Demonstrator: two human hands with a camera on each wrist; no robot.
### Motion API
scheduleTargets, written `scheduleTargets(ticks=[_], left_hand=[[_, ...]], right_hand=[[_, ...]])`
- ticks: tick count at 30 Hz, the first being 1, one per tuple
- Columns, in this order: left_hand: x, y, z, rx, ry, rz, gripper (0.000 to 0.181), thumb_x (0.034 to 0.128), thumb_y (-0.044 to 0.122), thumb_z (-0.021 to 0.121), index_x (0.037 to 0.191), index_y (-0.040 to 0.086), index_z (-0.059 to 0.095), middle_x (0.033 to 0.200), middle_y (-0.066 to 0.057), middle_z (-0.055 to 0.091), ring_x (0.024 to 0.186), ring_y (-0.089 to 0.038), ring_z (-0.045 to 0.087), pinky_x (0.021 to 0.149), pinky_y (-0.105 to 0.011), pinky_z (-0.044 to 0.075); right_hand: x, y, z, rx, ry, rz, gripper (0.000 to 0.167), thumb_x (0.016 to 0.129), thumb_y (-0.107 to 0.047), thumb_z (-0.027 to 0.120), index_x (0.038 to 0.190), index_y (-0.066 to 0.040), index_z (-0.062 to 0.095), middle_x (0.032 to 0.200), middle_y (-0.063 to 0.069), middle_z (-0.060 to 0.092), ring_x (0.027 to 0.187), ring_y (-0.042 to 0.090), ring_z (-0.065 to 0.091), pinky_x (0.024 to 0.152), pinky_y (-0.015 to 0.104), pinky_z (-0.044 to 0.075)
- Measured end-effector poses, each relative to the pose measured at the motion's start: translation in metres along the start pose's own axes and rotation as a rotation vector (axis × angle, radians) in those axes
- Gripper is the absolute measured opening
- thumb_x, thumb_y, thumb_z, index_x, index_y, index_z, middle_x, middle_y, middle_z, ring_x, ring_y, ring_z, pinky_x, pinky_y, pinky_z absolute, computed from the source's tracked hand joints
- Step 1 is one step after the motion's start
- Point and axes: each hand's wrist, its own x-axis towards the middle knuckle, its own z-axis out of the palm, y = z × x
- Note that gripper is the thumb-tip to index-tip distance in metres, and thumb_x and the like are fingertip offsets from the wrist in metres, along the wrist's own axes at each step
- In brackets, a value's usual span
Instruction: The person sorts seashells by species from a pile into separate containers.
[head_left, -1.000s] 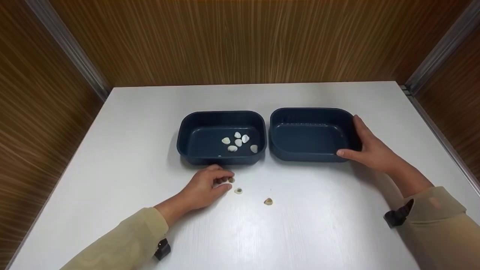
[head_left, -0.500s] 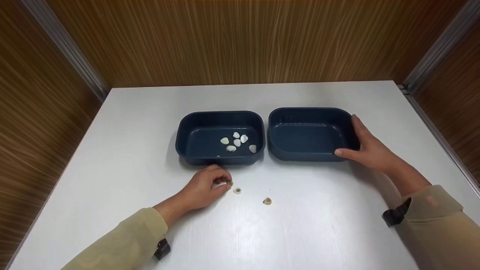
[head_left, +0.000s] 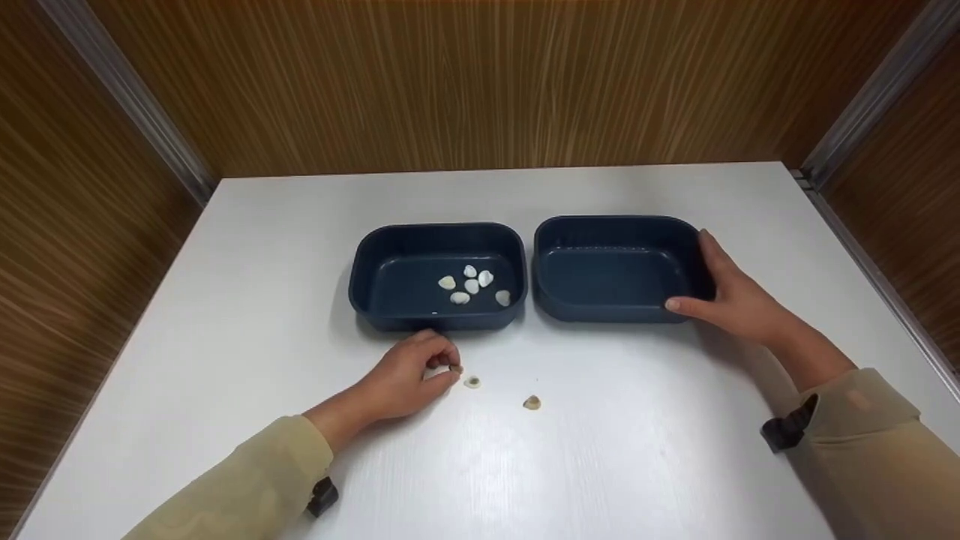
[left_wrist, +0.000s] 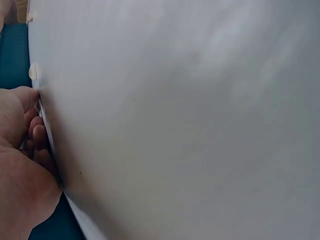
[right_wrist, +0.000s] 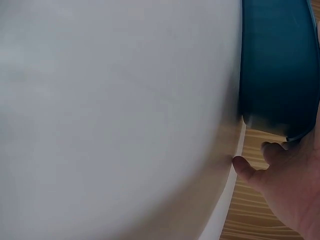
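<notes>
In the head view, my left hand (head_left: 405, 379) rests on the white table just before the left blue container (head_left: 439, 322). It pinches a small seashell (head_left: 455, 369) between thumb and fingers, mostly covered by them. Close to those fingertips lies a pale seashell (head_left: 472, 382) with a dark middle, and farther right a brownish seashell (head_left: 532, 403). My right hand (head_left: 739, 304) holds the right blue container (head_left: 607, 312) at its right end, thumb on the front side and fingers along the end wall. White seashells (head_left: 460, 298) lie inside the left container, several of them.
Both containers stand side by side with a narrow gap between them on the white table (head_left: 600, 465). Behind the table rises a wood-grain panel (head_left: 495, 82), with further panels at both sides.
My left fingers have closed on the small seashell, which lay visible by the fingertips a second ago. My right hand keeps its hold on the right container. The whole view has shifted slightly left.
</notes>
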Motion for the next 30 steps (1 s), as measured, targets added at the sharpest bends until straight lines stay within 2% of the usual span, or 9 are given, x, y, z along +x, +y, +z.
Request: scheduleTargets(ticks=[7, 16, 23, 30], left_hand=[[0.0005, 0.0013, -0.0026, -0.001, -0.024, 0.004, 0.010, 0.0945, 0.006, 0.075, 0.103, 0.011, 0.072, 0.100, 0.000, 0.060, 0.095, -0.017, 0.058, 0.088, -0.032, 0.054], [0.0030, 0.0040, -0.0050, 0.037, -0.074, 0.002, 0.005, 0.0947, 0.010, 0.072, 0.099, 0.011, 0.070, 0.098, 0.000, 0.057, 0.093, -0.018, 0.055, 0.085, -0.035, 0.048], [0.0034, 0.0027, -0.0042, 0.075, -0.072, 0.031, 0.005, 0.0936, 0.010, 0.070, 0.098, 0.011, 0.068, 0.096, -0.001, 0.056, 0.092, -0.018, 0.054, 0.087, -0.037, 0.047], [0.0012, 0.0037, -0.0078, 0.010, -0.081, -0.021, 0.005, 0.0968, 0.012, 0.071, 0.101, 0.012, 0.068, 0.099, 0.001, 0.057, 0.095, -0.017, 0.055, 0.087, -0.035, 0.049]], right_hand=[[-0.0003, 0.0006, -0.0004, 0.002, -0.002, 0.006, 0.125, 0.095, -0.040, 0.081, 0.168, -0.013, -0.017, 0.176, 0.017, -0.015, 0.161, 0.042, -0.009, 0.125, 0.070, 0.003], [-0.0015, 0.0008, -0.0003, 0.009, -0.004, -0.002, 0.123, 0.096, -0.040, 0.079, 0.168, -0.012, -0.016, 0.176, 0.017, -0.015, 0.161, 0.042, -0.010, 0.125, 0.070, 0.002], [-0.0020, 0.0000, -0.0002, 0.017, -0.015, 0.010, 0.123, 0.097, -0.040, 0.078, 0.168, -0.013, -0.018, 0.175, 0.016, -0.016, 0.161, 0.040, -0.011, 0.125, 0.069, 0.002], [-0.0012, -0.0028, -0.0005, 0.006, -0.013, 0.017, 0.123, 0.096, -0.042, 0.078, 0.168, -0.013, -0.018, 0.175, 0.017, -0.016, 0.161, 0.042, -0.010, 0.125, 0.069, 0.003]])
